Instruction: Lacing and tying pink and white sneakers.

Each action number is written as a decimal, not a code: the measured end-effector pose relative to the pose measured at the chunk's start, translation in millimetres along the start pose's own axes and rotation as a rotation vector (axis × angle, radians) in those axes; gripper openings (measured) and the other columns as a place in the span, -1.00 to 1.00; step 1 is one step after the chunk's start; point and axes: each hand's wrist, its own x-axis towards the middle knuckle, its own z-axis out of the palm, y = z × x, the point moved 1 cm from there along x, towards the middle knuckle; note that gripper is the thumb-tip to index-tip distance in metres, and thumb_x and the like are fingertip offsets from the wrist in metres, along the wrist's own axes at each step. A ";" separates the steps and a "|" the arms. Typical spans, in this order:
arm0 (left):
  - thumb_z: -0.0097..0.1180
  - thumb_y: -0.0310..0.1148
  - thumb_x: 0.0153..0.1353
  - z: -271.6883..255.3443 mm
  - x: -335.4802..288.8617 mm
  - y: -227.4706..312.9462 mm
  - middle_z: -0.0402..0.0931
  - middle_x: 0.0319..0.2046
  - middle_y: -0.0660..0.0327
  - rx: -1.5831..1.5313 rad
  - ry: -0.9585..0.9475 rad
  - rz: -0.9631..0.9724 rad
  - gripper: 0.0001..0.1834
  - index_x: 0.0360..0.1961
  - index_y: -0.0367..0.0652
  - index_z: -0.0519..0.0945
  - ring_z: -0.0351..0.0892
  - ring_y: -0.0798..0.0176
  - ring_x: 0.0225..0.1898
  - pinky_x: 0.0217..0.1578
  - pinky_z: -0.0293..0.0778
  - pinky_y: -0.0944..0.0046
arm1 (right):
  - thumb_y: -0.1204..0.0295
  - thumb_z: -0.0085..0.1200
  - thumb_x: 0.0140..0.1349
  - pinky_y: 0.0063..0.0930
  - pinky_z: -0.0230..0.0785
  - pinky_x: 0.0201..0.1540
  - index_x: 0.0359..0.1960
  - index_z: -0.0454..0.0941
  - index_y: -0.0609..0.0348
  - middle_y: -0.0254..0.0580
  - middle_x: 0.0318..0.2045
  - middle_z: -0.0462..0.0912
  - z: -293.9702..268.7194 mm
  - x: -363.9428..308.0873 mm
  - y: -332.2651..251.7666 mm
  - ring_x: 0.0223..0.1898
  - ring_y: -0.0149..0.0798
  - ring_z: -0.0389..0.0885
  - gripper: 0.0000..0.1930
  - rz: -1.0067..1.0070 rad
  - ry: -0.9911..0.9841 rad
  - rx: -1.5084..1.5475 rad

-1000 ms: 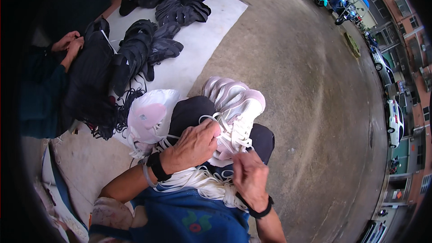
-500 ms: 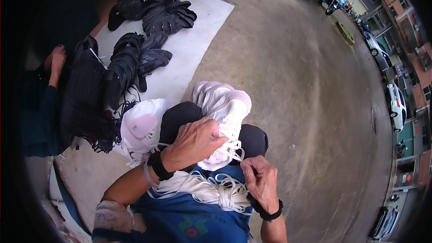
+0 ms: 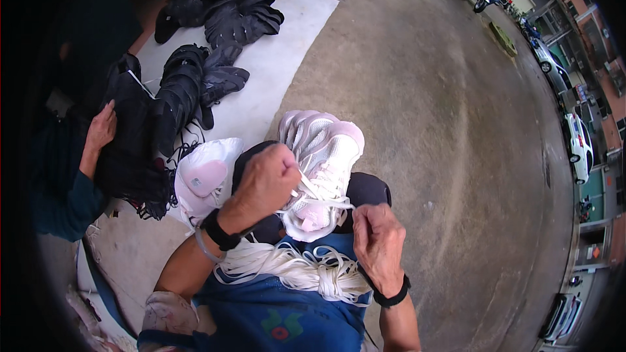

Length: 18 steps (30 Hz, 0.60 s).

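A stack of white and pink shoe uppers [image 3: 331,156] rests on my knees, the top one's toe pointing away from me. My left hand [image 3: 267,177] is closed in a fist over its left side. A white shoelace [image 3: 326,199] crosses the upper's opening between my two hands. To the right of the opening, my right hand [image 3: 378,238] pinches the lace between thumb and fingers. Across my lap, on a blue apron [image 3: 261,309], lies a knotted bundle of white laces [image 3: 297,272]. Another white and pink upper [image 3: 203,179] sits beside my left knee.
Rows of black shoe uppers [image 3: 179,94] lie on a white sheet [image 3: 297,23] at the left. Another person's hand [image 3: 101,127] touches the black pile there. Concrete ground [image 3: 469,156] stretches right, towards parked cars [image 3: 577,143] and motorbikes.
My left hand has risen off the upper's opening and moved slightly left, drawing the lace. My right hand has shifted slightly up. The other person's hand has come down onto the black pile.
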 end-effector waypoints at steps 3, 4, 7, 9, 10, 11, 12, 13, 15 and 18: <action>0.06 -0.50 0.08 -5.6 -0.1 -3.4 0.45 -0.63 0.09 -0.027 -0.070 -0.174 -0.93 -0.47 -0.29 0.46 0.42 0.20 -0.60 -0.51 0.37 0.20 | 0.58 0.10 0.07 -0.28 0.41 -0.39 -0.42 0.57 0.30 0.04 -0.51 0.57 3.6 16.6 4.6 -0.44 0.04 0.59 -0.95 -0.020 -0.001 -0.085; 0.06 -0.50 0.08 -4.6 -1.5 -6.0 0.45 -0.63 0.09 -0.026 -0.074 -0.177 -0.93 -0.47 -0.29 0.46 0.42 0.20 -0.60 -0.51 0.37 0.20 | 0.58 0.10 0.07 -0.28 0.41 -0.39 -0.42 0.57 0.30 0.04 -0.51 0.57 5.1 19.6 10.6 -0.44 0.04 0.59 -0.95 -0.016 -0.004 -0.084; 0.05 -0.51 0.10 -5.0 -5.8 -10.3 0.44 -0.64 0.06 0.011 -0.118 -0.231 -0.92 -0.46 -0.30 0.43 0.45 0.14 -0.60 -0.53 0.36 0.16 | 0.57 0.12 0.07 -0.32 0.41 -0.38 -0.47 0.58 0.35 0.04 -0.48 0.60 6.6 23.8 22.5 -0.45 -0.03 0.60 -0.93 0.102 -0.130 0.094; 0.04 -0.51 0.10 -5.6 -6.9 -9.1 0.44 -0.64 0.04 0.008 -0.083 -0.162 -0.91 -0.46 -0.30 0.41 0.46 0.08 -0.59 -0.51 0.37 0.15 | 0.58 0.11 0.07 -0.33 0.40 -0.38 -0.46 0.58 0.35 0.03 -0.49 0.60 -5.5 15.7 12.2 -0.46 -0.04 0.60 -0.94 0.119 -0.164 0.108; 0.04 -0.51 0.11 -6.7 -7.7 -7.7 0.44 -0.63 0.02 0.005 -0.046 -0.088 -0.90 -0.45 -0.30 0.39 0.47 0.02 -0.58 -0.50 0.37 0.13 | 0.59 0.11 0.07 -0.33 0.40 -0.39 -0.45 0.59 0.34 0.02 -0.50 0.59 -8.4 10.4 10.4 -0.47 -0.05 0.59 -0.95 0.133 -0.192 0.121; 0.03 -0.52 0.11 -11.0 -10.1 -3.8 0.44 -0.62 -0.02 0.034 -0.046 -0.109 -0.90 -0.44 -0.30 0.37 0.48 -0.07 -0.55 -0.48 0.39 0.11 | 0.61 0.10 0.07 -0.34 0.39 -0.38 -0.45 0.59 0.33 0.01 -0.51 0.59 -7.5 5.5 13.5 -0.47 -0.06 0.58 -0.96 0.117 -0.197 0.130; 0.03 -0.52 0.11 -12.3 -11.7 -6.2 0.44 -0.62 -0.02 0.034 -0.051 -0.109 -0.90 -0.44 -0.30 0.37 0.48 -0.07 -0.55 -0.48 0.39 0.11 | 0.61 0.10 0.07 -0.34 0.39 -0.38 -0.45 0.59 0.33 0.01 -0.51 0.59 -6.4 2.0 17.7 -0.47 -0.06 0.58 -0.96 0.122 -0.195 0.131; 0.02 -0.53 0.11 -15.9 -14.5 -12.4 0.44 -0.60 -0.03 0.082 -0.007 -0.136 -0.91 -0.43 -0.30 0.37 0.48 -0.08 -0.54 -0.48 0.39 0.10 | 0.61 0.10 0.07 -0.34 0.39 -0.37 -0.45 0.59 0.33 0.01 -0.50 0.59 -4.0 -1.0 22.9 -0.47 -0.06 0.58 -0.96 0.132 -0.215 0.141; 0.03 -0.51 0.15 -20.6 -21.4 -25.8 0.43 -0.58 0.00 0.136 -0.030 -0.151 -0.90 -0.37 -0.29 0.37 0.52 0.01 -0.53 -0.48 0.40 0.12 | 0.62 0.10 0.06 -0.34 0.39 -0.37 -0.45 0.58 0.33 0.00 -0.50 0.58 2.2 -4.6 28.3 -0.46 -0.06 0.58 -0.97 0.143 -0.239 0.156; 0.04 -0.48 0.20 -13.5 -20.3 -24.1 0.40 -0.60 0.10 0.019 -0.077 -0.184 -0.87 -0.30 -0.26 0.36 0.55 0.16 -0.53 -0.51 0.41 0.20 | 0.60 0.13 0.10 -0.45 0.34 -0.44 -0.45 0.59 0.31 -0.13 -0.54 0.55 11.6 -6.3 33.4 -0.55 -0.33 0.50 -0.97 0.129 -0.132 0.137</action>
